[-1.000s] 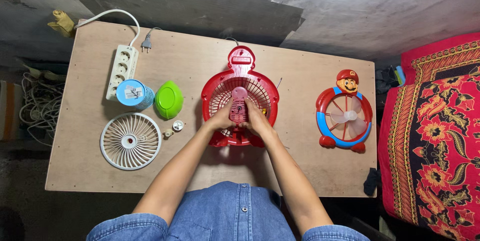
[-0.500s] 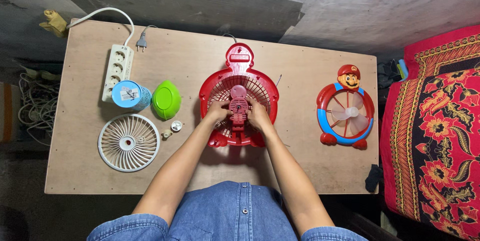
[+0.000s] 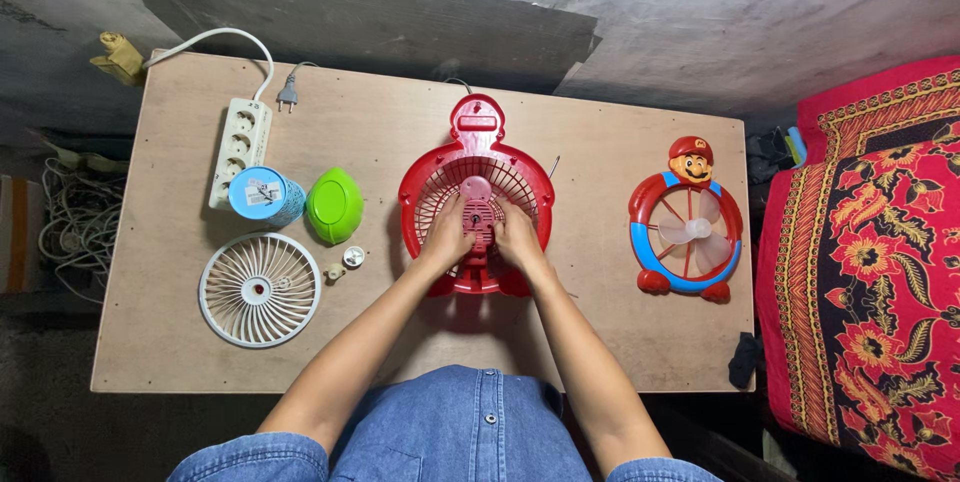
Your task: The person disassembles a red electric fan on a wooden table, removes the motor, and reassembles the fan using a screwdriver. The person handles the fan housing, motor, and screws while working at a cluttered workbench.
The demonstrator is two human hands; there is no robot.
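While both hands work, red fan housing [image 3: 476,197] lies mid-table.
Left hand [image 3: 446,238] and right hand [image 3: 517,236] grip its pink centre piece [image 3: 478,210]; white grille [image 3: 260,289] far left of housing.

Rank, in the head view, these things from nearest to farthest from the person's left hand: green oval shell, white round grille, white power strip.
From the left hand:
1. Green oval shell, just left of the red fan.
2. White round grille, lower left, near the table's front.
3. White power strip, far left, towards the back edge.

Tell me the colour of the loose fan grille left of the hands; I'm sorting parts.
White. The grille shows best in the head view.
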